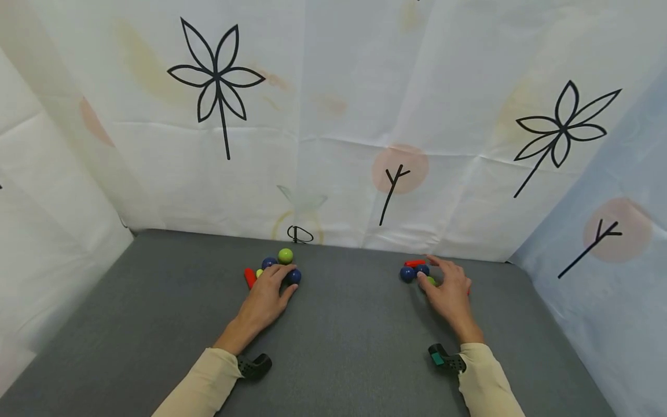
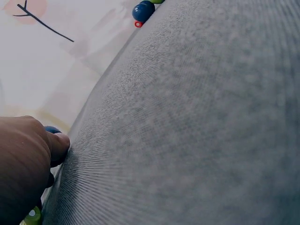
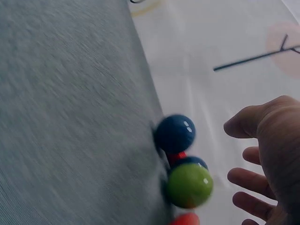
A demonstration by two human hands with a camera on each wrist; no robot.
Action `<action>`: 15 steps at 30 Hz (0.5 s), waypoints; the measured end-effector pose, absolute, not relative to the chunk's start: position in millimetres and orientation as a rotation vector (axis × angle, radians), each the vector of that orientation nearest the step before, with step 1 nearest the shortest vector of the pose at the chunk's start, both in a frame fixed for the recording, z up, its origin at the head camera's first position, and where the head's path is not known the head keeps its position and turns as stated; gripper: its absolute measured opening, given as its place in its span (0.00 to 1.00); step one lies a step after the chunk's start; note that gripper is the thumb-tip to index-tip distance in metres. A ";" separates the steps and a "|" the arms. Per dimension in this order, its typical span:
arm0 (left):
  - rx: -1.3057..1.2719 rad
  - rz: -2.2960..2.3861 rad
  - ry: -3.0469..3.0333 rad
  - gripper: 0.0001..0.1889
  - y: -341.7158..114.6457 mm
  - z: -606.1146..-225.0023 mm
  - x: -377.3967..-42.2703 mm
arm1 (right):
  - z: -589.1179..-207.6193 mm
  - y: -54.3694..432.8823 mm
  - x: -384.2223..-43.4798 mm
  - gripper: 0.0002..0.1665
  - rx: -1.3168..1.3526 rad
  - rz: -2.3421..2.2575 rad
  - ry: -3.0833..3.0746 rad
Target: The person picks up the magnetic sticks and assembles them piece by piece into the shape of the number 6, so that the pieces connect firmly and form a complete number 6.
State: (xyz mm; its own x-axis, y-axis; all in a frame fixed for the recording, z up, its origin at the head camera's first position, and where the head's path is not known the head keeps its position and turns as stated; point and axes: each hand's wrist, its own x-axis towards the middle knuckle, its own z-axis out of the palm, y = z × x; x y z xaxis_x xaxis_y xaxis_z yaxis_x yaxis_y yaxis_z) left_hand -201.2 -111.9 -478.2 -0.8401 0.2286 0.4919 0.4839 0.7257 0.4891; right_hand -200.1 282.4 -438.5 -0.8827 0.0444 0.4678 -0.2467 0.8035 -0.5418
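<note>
In the head view my left hand [image 1: 264,298] reaches over a cluster of beads. Its thumb and forefinger bracket a round dark blue bead [image 1: 294,277], partly hidden by the thumb in the left wrist view. Around that hand lie another blue bead [image 1: 269,263], a green bead [image 1: 285,256], a red stick-shaped bead [image 1: 250,277] and a partly covered yellow-green one [image 1: 259,273]. My right hand [image 1: 450,292] hovers over a second cluster, fingers spread. Beneath it are blue beads [image 3: 175,133], a green bead [image 3: 190,185] and red pieces [image 1: 415,263]; the right wrist view shows the fingers apart from them.
Both clusters lie near the back edge of a grey table [image 1: 349,347]. A white cloth [image 1: 333,191] with plant drawings hangs behind it and continues along both sides. Dark wrist devices [image 1: 254,366] sit at both cuffs.
</note>
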 end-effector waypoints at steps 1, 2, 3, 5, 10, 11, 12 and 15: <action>-0.553 -0.876 -2.530 0.22 -111.8 -478.2 -201.2 | -437.7 285.4 -200.1 0.26 0.127 0.857 -2.522; -0.557 -0.877 -2.529 0.22 -111.6 -478.1 -200.9 | -436.9 288.7 -200.3 0.26 0.099 0.863 -2.526; -0.561 -0.878 -2.528 0.22 -111.5 -477.9 -200.9 | -436.4 292.2 -200.8 0.25 0.062 0.872 -2.528; -0.567 -0.879 -2.525 0.22 -111.3 -478.0 -200.9 | -436.4 300.4 -201.1 0.25 -0.010 0.894 -2.525; -0.588 -0.895 -2.499 0.22 -110.0 -478.8 -200.4 | -443.7 322.9 -199.7 0.22 -0.168 0.915 -2.454; -0.592 -0.902 -2.494 0.23 -109.5 -478.8 -200.1 | -445.5 326.8 -198.9 0.22 -0.198 0.917 -2.439; -0.595 -0.909 -2.488 0.23 -108.8 -478.7 -199.7 | -447.6 330.3 -198.6 0.21 -0.230 0.918 -2.424; -0.599 -0.942 -2.490 0.22 -106.2 -478.2 -198.3 | -452.0 338.1 -197.0 0.21 -0.331 0.936 -2.418</action>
